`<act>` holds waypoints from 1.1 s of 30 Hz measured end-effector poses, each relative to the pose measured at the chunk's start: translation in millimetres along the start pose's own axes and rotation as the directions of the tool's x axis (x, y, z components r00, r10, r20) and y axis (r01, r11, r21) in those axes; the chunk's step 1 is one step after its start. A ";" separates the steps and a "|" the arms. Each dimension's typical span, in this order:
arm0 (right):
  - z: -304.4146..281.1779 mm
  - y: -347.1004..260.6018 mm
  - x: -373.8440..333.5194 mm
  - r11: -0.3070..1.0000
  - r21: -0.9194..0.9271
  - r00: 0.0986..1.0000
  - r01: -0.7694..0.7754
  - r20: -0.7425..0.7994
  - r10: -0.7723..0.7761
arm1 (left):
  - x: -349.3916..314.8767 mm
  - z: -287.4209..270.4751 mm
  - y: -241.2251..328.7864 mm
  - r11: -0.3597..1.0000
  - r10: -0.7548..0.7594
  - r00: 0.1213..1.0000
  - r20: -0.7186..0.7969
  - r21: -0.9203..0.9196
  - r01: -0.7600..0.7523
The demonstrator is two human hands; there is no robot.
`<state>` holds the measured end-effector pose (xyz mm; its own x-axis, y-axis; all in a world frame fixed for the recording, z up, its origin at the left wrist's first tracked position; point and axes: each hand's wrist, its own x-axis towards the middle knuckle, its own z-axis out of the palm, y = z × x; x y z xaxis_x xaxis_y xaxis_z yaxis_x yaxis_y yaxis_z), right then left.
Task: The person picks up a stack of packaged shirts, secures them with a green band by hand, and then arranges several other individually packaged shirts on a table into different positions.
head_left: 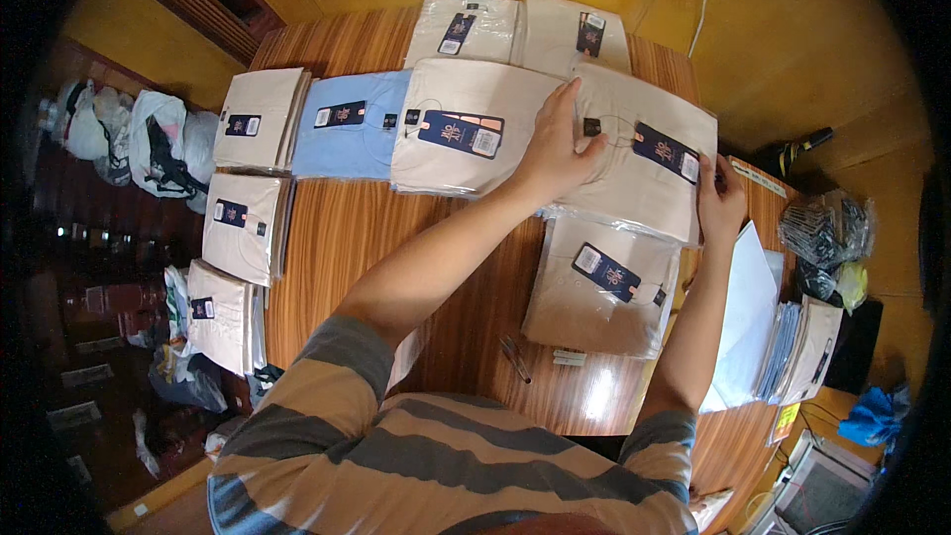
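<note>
A folded beige garment in a clear plastic bag (634, 173), with a dark blue tag, lies slightly askew at the right of the table. My left hand (560, 154) holds its left edge, thumb on top; some fingers are hidden at the edge. At the opposite edge, my right hand (721, 203) has its fingertips bent over the bag, beside the tag. Left of my left hand is another bagged beige garment stack (471, 119). Nearer to me, a bagged beige garment (599, 292) lies partly beneath the one I hold.
Bagged garments stand along the striped wooden table (347, 238): a light blue one (347, 129), beige stacks (238, 228) at the left and two beige packs (461, 35) at the back. A pen (516, 360) lies near me. More folded garments (792, 347) stand at the right.
</note>
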<state>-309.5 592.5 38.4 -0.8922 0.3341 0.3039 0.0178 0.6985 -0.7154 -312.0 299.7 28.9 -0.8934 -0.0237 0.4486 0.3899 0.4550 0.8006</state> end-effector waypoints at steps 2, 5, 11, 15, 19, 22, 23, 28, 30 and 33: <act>2.8 14.0 -0.2 0.994 0.108 1.000 0.012 0.001 -0.012 | 10.6 -11.2 5.1 0.998 0.061 0.998 -0.030 0.023 -0.060; 1.0 16.0 -6.5 0.993 0.118 1.000 -0.002 0.019 0.000 | 55.3 -58.1 -22.9 0.987 0.160 0.978 -0.137 0.039 -0.156; 0.1 2.4 -9.8 0.971 0.230 0.997 -0.062 0.062 0.049 | 149.9 -173.4 -176.6 0.897 -0.216 0.927 -0.305 0.313 0.312; -13.9 6.4 -21.0 0.976 0.208 0.998 -0.063 0.033 0.057 | 173.4 -189.3 -237.2 0.608 -0.589 0.798 -0.125 0.581 0.541; -33.3 0.8 -56.4 0.977 0.169 0.991 -0.131 -0.008 0.134 | 180.7 -182.4 -315.5 0.631 -0.767 0.641 0.036 0.220 0.744; -48.6 1.1 -91.1 0.997 0.073 0.989 -0.040 -0.137 0.050 | 193.1 -175.6 -339.1 0.651 -0.709 0.698 -0.101 0.288 0.703; -53.4 -7.1 -103.6 1.000 -0.003 0.986 -0.026 -0.164 0.025 | 197.7 -179.7 -340.3 0.650 -0.682 0.713 -0.162 0.311 0.693; -73.5 -34.0 -168.2 0.968 -0.238 0.941 0.078 -0.302 -0.150 | 233.0 -205.2 -260.4 0.826 -0.409 0.909 -0.075 0.394 0.404; -75.0 -40.0 -184.4 0.949 -0.259 0.930 0.179 -0.271 -0.250 | 223.9 -215.4 -176.6 0.807 -0.125 0.988 -0.095 0.570 0.157; -63.6 -60.1 -196.6 0.945 -0.153 0.930 0.289 -0.190 -0.315 | 187.5 -241.3 -52.6 0.464 0.266 0.956 0.127 0.852 -0.242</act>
<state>-106.5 525.1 61.6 -0.7491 0.2107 0.6280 -0.1722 0.8535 -0.4919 -446.1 56.6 166.8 -0.7781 0.2114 0.5915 0.2074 0.9753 -0.0758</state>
